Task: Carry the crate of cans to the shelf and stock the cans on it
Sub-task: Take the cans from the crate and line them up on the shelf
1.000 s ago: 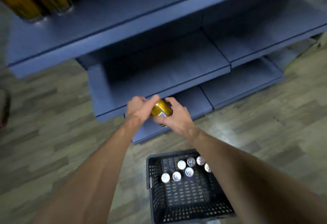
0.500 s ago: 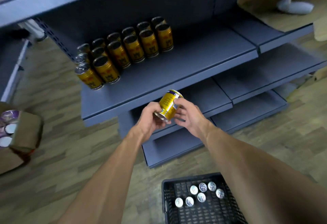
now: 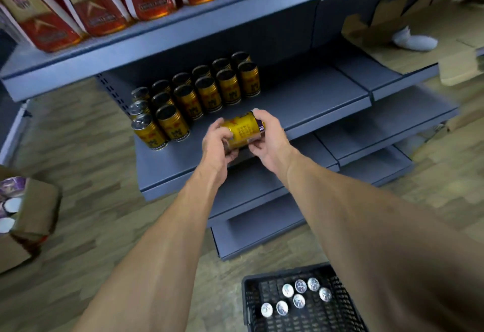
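Gold can (image 3: 245, 132) now up over shelf (image 3: 301, 106) vs 1 s ago; left hand (image 3: 218, 143) & right hand (image 3: 267, 139) both grip it, tilted; placing beside stocked cans (image 3: 199, 95) next; crate (image 3: 301, 303) still holds several.

held can (image 3: 245, 132): gold, printed label, tipped on its side, clasped at both ends above the front of the shelf (image 3: 314, 101).
shelf: grey-blue metal; gold cans (image 3: 199, 95) upright in two rows at its left rear.
crate (image 3: 301, 305): black plastic lattice, on the floor, seven silver-topped cans (image 3: 298, 296) upright inside.
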A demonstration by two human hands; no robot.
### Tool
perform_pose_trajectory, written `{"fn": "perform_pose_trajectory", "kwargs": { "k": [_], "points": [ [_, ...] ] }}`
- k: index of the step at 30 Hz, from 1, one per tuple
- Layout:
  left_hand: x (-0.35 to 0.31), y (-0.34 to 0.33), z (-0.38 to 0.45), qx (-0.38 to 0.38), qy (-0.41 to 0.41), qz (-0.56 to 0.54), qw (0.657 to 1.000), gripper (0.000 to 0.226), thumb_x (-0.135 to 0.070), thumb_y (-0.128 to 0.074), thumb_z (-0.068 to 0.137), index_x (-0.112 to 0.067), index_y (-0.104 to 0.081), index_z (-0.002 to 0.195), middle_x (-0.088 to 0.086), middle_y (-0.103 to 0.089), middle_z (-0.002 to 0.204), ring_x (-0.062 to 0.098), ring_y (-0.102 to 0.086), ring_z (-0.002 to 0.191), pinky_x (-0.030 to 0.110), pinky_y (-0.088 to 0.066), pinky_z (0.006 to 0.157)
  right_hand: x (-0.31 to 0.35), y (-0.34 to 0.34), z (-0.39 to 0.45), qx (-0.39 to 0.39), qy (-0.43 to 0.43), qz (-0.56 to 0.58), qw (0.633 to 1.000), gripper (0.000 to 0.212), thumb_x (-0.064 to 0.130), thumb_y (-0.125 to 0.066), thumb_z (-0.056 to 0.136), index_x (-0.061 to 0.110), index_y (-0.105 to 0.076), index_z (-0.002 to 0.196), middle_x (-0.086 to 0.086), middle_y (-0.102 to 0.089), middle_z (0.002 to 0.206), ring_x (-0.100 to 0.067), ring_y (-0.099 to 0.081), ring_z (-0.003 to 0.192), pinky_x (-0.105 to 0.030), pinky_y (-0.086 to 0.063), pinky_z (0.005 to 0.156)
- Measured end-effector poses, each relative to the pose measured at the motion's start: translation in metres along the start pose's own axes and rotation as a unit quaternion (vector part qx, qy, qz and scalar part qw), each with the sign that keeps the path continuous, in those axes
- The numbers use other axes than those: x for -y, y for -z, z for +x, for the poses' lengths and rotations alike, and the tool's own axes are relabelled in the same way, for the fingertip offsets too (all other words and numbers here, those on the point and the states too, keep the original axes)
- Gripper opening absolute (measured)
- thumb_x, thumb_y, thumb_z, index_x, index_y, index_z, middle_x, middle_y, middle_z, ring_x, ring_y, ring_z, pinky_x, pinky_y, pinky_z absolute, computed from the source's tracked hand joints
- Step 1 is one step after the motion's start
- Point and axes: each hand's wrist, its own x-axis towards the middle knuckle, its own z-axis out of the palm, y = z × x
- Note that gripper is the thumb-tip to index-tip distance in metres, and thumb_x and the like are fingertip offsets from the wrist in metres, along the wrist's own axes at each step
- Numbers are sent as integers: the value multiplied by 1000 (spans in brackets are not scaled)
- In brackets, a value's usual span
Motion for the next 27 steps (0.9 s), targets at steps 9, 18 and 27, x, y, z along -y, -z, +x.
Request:
{"fn": "perform_pose_trajectory", "kwargs": {
  "k": [9, 18, 27],
  "points": [
    [-27, -2, -10, -34, 68, -127, 989, 38, -49, -56, 91, -14, -56, 107, 8, -61, 72, 16, -55, 56, 23, -44, 50, 12, -37, -24, 20, 31, 80, 996, 45, 25, -60, 79, 4, -60, 118, -25, -64, 118, -30, -64, 94, -35, -56, 74],
    [-23, -18, 14, -59, 23, -123, 990, 12, -19, -49, 86, -12, -49, 76, 2, -50, 56, 20, -50, 59, 32, -51, 68, 12, -23, -3, -28, -46, 25, 998, 43, 49, -62, 90, 16, -58, 118, -15, -69, 110, -28, -70, 94, -43, -57, 88],
    [-23, -46, 39, 0, -50, 54, 997, 34, -11, -65, 82, -17, -64, 116, 6, -70, 105, 24, -68, 95, 41, -58, 83, -5, 7, 22, -39, -6, 35, 999, 45, 45, -61, 86, 17, -64, 121, -7, -74, 107, -21, -70, 100, -31, -49, 74]
  ]
}}
